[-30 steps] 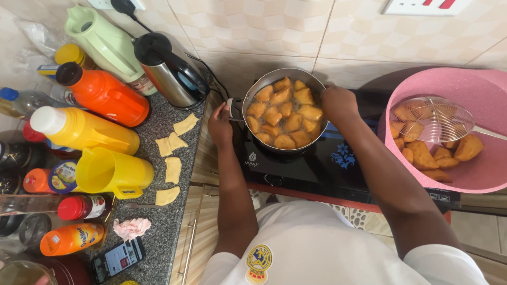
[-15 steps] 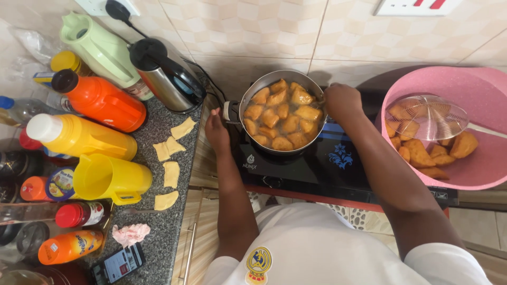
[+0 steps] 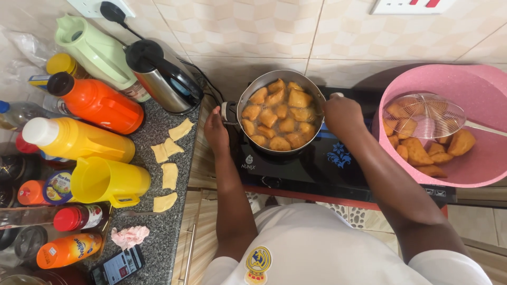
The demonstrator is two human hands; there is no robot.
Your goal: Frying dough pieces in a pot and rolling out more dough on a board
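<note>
At frame centre, the left hand [image 3: 215,131] and right hand [image 3: 342,113], fingers curled, grip opposite sides of the upright round pot [image 3: 280,113]; handles point left-right.

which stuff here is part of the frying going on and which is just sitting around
In use:
- pot of frying pastries, left hand and right hand at its sides
- black cooktop
- pink basin with fried pieces and wire skimmer
- raw dough pieces

Lying about:
- kettle
- orange bottle
- yellow jug
- phone
</note>
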